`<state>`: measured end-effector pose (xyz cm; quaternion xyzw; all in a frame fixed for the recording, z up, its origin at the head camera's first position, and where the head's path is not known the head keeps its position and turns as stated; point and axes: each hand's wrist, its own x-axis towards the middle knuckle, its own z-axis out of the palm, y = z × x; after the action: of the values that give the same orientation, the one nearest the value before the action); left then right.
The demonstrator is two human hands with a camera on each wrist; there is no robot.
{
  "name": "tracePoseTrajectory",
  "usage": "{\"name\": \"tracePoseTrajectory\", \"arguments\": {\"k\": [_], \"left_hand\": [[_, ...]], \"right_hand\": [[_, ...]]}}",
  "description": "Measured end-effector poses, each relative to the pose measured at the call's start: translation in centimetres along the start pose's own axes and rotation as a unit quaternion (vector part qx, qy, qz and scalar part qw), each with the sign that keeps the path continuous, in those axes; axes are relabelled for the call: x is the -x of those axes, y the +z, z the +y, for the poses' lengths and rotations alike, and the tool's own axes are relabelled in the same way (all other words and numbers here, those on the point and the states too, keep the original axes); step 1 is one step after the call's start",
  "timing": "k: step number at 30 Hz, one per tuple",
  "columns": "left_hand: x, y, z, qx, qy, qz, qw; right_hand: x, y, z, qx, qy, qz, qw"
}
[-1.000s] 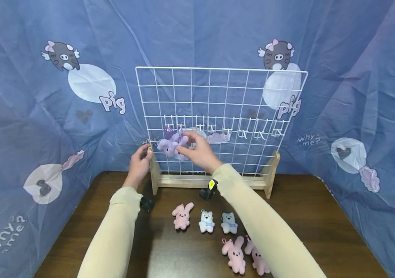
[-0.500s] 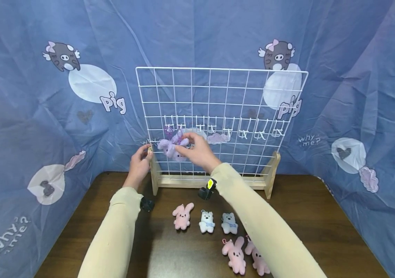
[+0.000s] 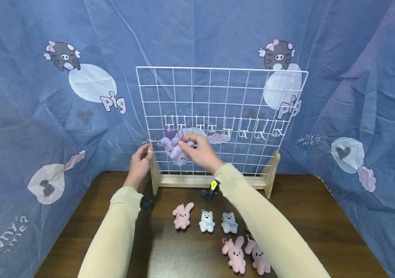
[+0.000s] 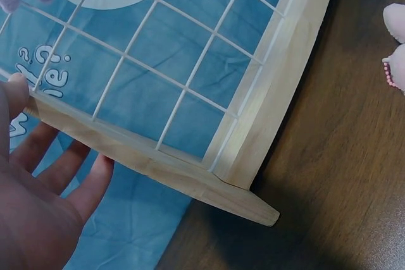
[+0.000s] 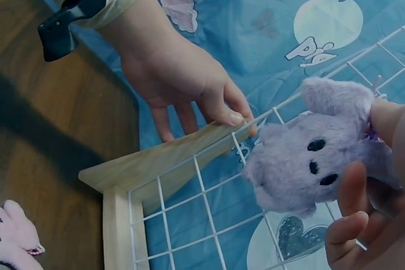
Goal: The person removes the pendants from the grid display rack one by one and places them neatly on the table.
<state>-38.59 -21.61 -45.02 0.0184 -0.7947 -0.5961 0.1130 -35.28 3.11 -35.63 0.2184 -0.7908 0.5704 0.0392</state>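
My right hand (image 3: pixel 202 152) pinches a purple plush bunny keychain (image 3: pixel 181 158) at its ear end, just below the hooks at the left of a white wire grid rack (image 3: pixel 218 69). The bunny's purple strap loop (image 3: pixel 180 134) stands up above my fingers, close by a hook. Behind it to the left, a second purple plush bunny (image 3: pixel 167 145) hangs from the leftmost hook. With thumb in front and fingers behind, my left hand (image 3: pixel 139 164) grips the wooden side post (image 4: pixel 126 147) of the rack. In the right wrist view the held bunny's face (image 5: pixel 310 162) shows.
Several white hooks (image 3: pixel 242 134) run along the grid to the right. On the brown table (image 3: pixel 176 255) lie a pink plush bunny (image 3: pixel 182 217), two white plush bears (image 3: pixel 206 222), and two more pink bunnies (image 3: pixel 236 255) by my right sleeve. A blue printed cloth (image 3: pixel 197 31) hangs behind.
The held purple bunny has dropped slightly and turned, and its strap loop now stands clear above my right fingers. The hanging bunny has shifted a little. My left hand stays on the post.
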Motion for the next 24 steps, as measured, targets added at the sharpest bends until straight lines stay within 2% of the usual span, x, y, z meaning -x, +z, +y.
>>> {"name": "tracePoseTrajectory", "arguments": {"k": [17,24], "left_hand": [[-0.1,0.0,0.1,-0.004,0.000,0.000,1.0000],[-0.1,-0.1,0.0,0.001,-0.003,-0.001,1.0000]], "right_hand": [[0.6,-0.6,-0.9,-0.011,-0.009,0.030,0.999],[1.5,-1.0,-1.3,-0.012,-0.012,0.013,1.000]]}}
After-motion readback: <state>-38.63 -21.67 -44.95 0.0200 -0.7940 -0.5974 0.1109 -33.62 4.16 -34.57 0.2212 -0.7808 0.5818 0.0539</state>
